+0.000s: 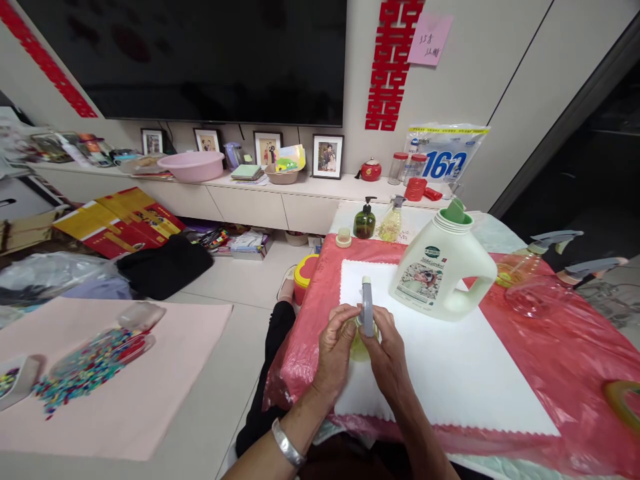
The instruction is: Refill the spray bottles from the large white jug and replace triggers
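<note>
A small spray bottle with a clear yellowish body and grey spray head stands upright on the white sheet, close in front of me. My left hand closes round its neck from the left. From the right, my right hand grips the collar and lower part of the spray head. My fingers cover the join between head and bottle. Just beyond to the right is a large pale green detergent jug, its mouth uncapped with a green spout showing. A cap lies at the table's back left.
A green pump bottle and another spray bottle stand at the back. Two more spray bottles are at the right, near a tape roll. Colourful beads cover part of a pink sheet at left.
</note>
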The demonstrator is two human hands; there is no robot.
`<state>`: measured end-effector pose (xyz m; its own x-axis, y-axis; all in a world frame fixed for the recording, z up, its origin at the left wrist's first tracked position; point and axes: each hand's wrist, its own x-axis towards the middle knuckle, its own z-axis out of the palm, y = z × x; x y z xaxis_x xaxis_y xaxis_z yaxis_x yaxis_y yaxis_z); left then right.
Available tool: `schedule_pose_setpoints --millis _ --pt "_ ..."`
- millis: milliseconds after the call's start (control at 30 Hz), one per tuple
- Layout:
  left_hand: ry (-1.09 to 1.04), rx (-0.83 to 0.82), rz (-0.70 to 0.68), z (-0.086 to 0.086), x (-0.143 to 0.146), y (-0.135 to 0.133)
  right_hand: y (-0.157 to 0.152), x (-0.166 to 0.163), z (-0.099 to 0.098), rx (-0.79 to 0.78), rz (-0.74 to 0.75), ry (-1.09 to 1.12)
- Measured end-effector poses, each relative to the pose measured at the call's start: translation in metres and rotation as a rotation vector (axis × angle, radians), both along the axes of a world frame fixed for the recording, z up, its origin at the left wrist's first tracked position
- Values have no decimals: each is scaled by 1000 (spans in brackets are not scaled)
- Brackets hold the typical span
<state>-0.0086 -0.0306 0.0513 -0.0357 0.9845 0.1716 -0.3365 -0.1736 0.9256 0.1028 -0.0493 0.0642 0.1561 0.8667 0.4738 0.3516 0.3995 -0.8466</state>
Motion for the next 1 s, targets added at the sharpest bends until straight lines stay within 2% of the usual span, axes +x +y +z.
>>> schedule_pose_setpoints --millis 367,700,1000 --pt "-13 -13 -14 1 -2 -1 5 -12 -19 22 -181 124" --pt "23 26 -10 1 -1 0 2 -2 -7 24 -45 28" --pt "3 26 -21 -4 -1 1 3 -13 -18 116 -196 -17"
